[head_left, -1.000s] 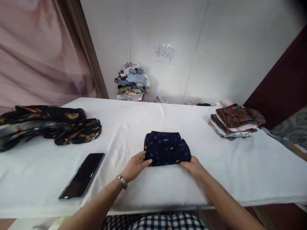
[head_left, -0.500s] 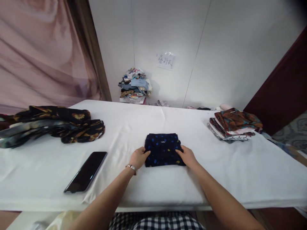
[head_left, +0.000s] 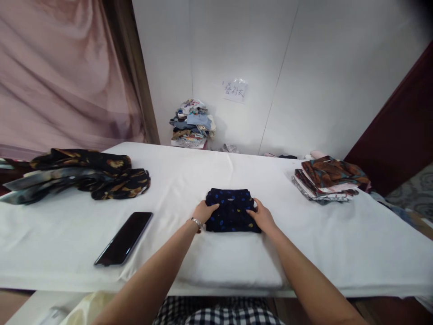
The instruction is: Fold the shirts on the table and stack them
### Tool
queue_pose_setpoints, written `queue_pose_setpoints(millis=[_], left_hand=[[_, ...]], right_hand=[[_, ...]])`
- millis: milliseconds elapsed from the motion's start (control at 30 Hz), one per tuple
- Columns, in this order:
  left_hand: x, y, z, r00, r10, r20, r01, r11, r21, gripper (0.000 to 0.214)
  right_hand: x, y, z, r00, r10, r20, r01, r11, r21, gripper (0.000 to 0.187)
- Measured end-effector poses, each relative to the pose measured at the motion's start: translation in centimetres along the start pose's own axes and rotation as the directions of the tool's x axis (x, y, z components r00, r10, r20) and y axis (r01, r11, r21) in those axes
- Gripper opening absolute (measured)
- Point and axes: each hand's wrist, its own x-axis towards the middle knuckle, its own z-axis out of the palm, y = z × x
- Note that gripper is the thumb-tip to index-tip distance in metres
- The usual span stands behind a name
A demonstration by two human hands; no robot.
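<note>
A dark navy shirt (head_left: 233, 216) with blue and yellow spots lies folded into a flat rectangle on the white-covered table (head_left: 189, 180). My left hand (head_left: 204, 211) grips its left side, thumb on top and the other fingers hidden at the edge or underneath. On the opposite side my right hand (head_left: 263, 216) pinches the right edge, with the thumb over the cloth. A bit of white shows by the right fingertips; I cannot tell what it is. A bracelet (head_left: 196, 222) circles my left wrist.
A phone (head_left: 124, 239) lies at the left front. Dark floral clothes (head_left: 115, 183) are heaped at the far left. Folded clothes (head_left: 328, 178) stand stacked at the right. Behind the table, a tall clothes pile (head_left: 193, 122) rests by the wall, near a paper sign (head_left: 235, 91).
My left hand has slid up and inward along the shirt's left side. The right hand has shifted slightly upward along its edge. The shirt stays folded in about the same place.
</note>
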Motion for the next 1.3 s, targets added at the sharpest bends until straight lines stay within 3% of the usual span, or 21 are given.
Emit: queue_pose_setpoints(millis=[133,200,333,467,533,567,600,667,700,767,833,933,1100,1200,1300], left_hand=[[-0.1,0.1,0.4,0.976,-0.076,0.204,0.116,0.975,-0.19,0.039],[-0.3,0.1,0.6,0.963,-0.084,0.256,0.15,0.956,-0.25,0.035],[-0.4,-0.1,0.9,0.971,-0.037,0.235,0.112,0.943,-0.314,0.027],[-0.9,-0.3,0.8,0.982,-0.013,0.188,0.079,0.934,-0.348,0.025],[-1.4,-0.4,0.8,0.969,-0.033,0.245,0.14,0.891,-0.432,0.022],[-1.7,-0.4,0.9,0.959,-0.054,0.28,0.19,0.854,-0.485,0.022],[-2.0,-0.4,1.1,0.948,-0.081,0.309,0.242,0.812,-0.53,0.023],[-2.8,-0.5,1.7,0.933,-0.13,0.337,0.315,0.748,-0.584,0.024],[-3.3,-0.6,2.0,0.931,-0.137,0.337,0.324,0.735,-0.596,0.025],[-4.4,-0.9,2.8,0.936,-0.125,0.33,0.315,0.717,-0.622,0.026],[-5.6,-1.5,3.7,0.949,-0.083,0.304,0.271,0.707,-0.654,0.028],[-6.9,-2.7,4.4,0.976,-0.049,0.21,0.18,0.723,-0.667,0.036],[-6.6,-4.5,4.0,0.989,-0.054,0.139,0.129,0.774,-0.62,0.044],[-5.9,-5.5,3.6,0.981,0.011,0.192,0.091,0.854,-0.512,0.051],[-5.4,-6.7,3.9,0.96,0.108,0.257,-0.012,0.937,-0.349,0.063]], right_hand=[[0.3,0.9,0.2,0.999,0.036,-0.034,-0.034,0.997,0.076,0.062],[0.4,1.0,0.3,0.998,0.048,-0.04,-0.044,0.994,0.098,0.066],[0.0,0.9,-0.4,0.996,0.058,-0.061,-0.05,0.989,0.139,0.066],[-3.4,0.6,-2.1,0.977,0.072,-0.202,-0.008,0.953,0.301,0.044],[-6.7,0.3,-2.5,0.987,0.129,-0.097,-0.075,0.898,0.434,0.038],[-8.4,0.1,-2.5,0.986,0.164,0.033,-0.159,0.853,0.496,0.04],[-10.1,-0.3,-2.3,0.962,0.195,0.19,-0.268,0.794,0.546,0.043],[-12.6,-1.1,-1.5,0.862,0.226,0.453,-0.484,0.634,0.603,0.051],[-13.3,-1.6,-0.9,0.819,0.222,0.529,-0.554,0.545,0.63,0.056],[-13.3,-2.6,0.2,0.786,0.196,0.587,-0.612,0.387,0.69,0.061],[-12.0,-3.4,1.3,0.789,0.167,0.591,-0.613,0.271,0.742,0.062],[-9.7,-4.5,2.7,0.825,0.2,0.529,-0.561,0.168,0.811,0.055],[-8.1,-5.8,4.4,0.898,0.301,0.32,-0.372,0.135,0.918,0.042],[-7.4,-6.0,3.2,0.909,0.304,0.286,-0.333,0.116,0.936,0.035],[-5.6,-5.4,-0.6,0.922,0.295,0.249,-0.295,0.12,0.948,0.029]])
